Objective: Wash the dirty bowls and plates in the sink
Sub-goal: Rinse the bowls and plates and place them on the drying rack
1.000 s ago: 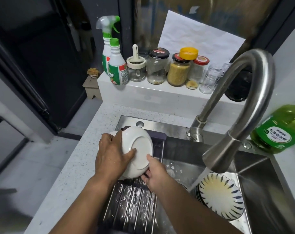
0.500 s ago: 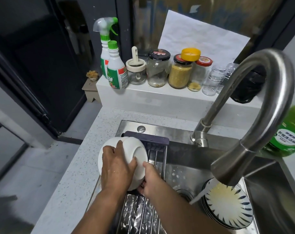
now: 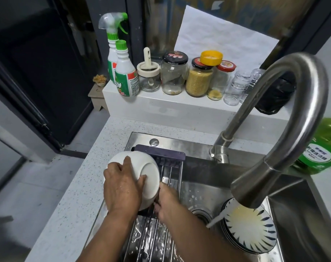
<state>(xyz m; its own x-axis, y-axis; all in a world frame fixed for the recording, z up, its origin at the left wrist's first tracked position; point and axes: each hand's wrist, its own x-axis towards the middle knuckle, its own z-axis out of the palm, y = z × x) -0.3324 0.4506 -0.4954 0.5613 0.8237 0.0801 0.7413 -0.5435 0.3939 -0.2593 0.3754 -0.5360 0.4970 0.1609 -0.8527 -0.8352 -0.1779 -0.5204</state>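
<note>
Speckled counter borders the sink [image 3: 293, 214]. Your left hand [image 3: 121, 188] grasps the upturned white bowl [image 3: 140, 173] on the drying rack [image 3: 160, 229]; your right hand [image 3: 167, 202] reaches under its rim, grip hidden.

One white bowl [image 3: 142, 174], two spray bottles [image 3: 123, 72], four lidded jars [image 3: 173, 74], perhaps several stacked plates [image 3: 249, 227].

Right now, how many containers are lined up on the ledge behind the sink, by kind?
Plastic cleaner bottles: 2, the spray bottle and the green-capped bottle
Lidded jars: 4, running from the white-lidded jar to the red-lidded jar
Total: 6
</note>
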